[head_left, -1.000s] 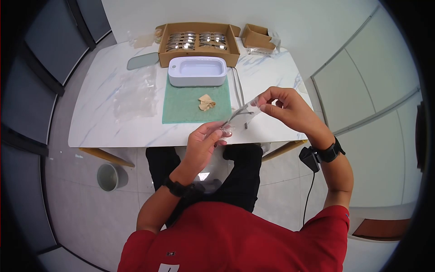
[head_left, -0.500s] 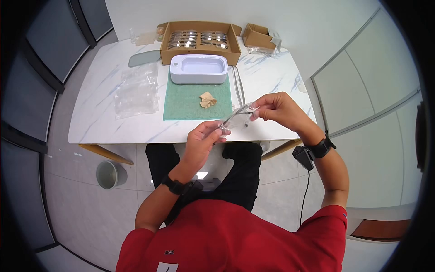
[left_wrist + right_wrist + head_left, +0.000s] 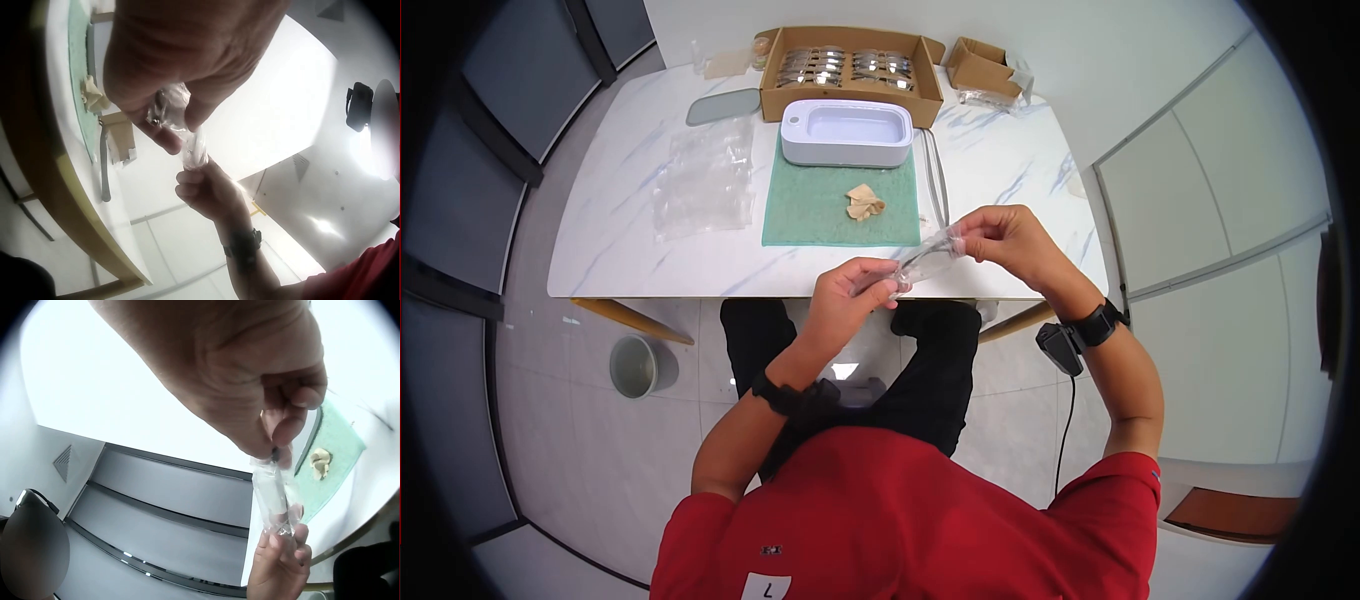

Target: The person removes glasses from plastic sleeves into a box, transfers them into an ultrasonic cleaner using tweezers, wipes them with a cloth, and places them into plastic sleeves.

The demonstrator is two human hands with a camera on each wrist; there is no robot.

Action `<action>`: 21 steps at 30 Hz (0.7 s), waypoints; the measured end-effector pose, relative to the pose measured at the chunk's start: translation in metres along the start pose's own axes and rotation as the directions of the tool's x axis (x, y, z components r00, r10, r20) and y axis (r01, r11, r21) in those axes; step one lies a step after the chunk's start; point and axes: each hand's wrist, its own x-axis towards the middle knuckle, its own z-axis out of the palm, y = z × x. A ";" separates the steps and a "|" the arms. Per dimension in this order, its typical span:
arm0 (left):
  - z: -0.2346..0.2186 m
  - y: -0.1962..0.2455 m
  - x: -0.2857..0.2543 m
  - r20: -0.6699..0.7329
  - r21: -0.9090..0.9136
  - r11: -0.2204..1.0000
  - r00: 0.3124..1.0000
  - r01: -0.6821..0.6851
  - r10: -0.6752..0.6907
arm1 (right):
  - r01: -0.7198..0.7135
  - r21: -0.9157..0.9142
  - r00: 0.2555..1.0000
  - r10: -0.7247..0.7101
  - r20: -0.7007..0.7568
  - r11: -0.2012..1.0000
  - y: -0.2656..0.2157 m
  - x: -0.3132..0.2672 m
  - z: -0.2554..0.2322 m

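A pair of glasses with thin dark temples (image 3: pixel 917 258) lies inside a clear plastic bag (image 3: pixel 935 262), held over the table's front edge. My left hand (image 3: pixel 845 305) grips the near end of the bag between thumb and fingers. At its far end, my right hand (image 3: pixel 1012 248) pinches the bag and a dark temple tip (image 3: pixel 275 453) between thumb and fingers. The clear film (image 3: pixel 195 150) stretches between both hands in the left wrist view. My left fingers partly hide the lens end of the glasses.
A green towel (image 3: pixel 800 215) bears a beige cloth (image 3: pixel 864 202) and a white cleaner tub (image 3: pixel 845 153). Behind it stands a cardboard box (image 3: pixel 850 101) with rows of glasses. Clear bags (image 3: pixel 705 185) lie left; a small carton (image 3: pixel 980 68) stands back right.
My right hand has lowered and drawn slightly closer to my left. The dark temple end that hung beneath the bag no longer shows. My left hand keeps its grip.
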 end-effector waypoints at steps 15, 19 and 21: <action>-0.005 0.005 -0.009 -0.085 0.021 0.999 0.995 0.049 -0.047 | -0.018 0.120 1.000 0.017 0.010 0.993 0.023 -0.001 0.001; -0.025 0.012 -0.023 -0.155 0.062 0.998 0.988 0.003 0.007 | -0.012 0.153 0.997 0.024 -0.078 0.988 0.031 0.001 -0.004; -0.040 0.017 -0.032 -0.158 0.085 0.996 0.987 0.011 0.003 | -0.008 0.235 0.994 0.033 -0.103 0.972 0.040 0.007 -0.007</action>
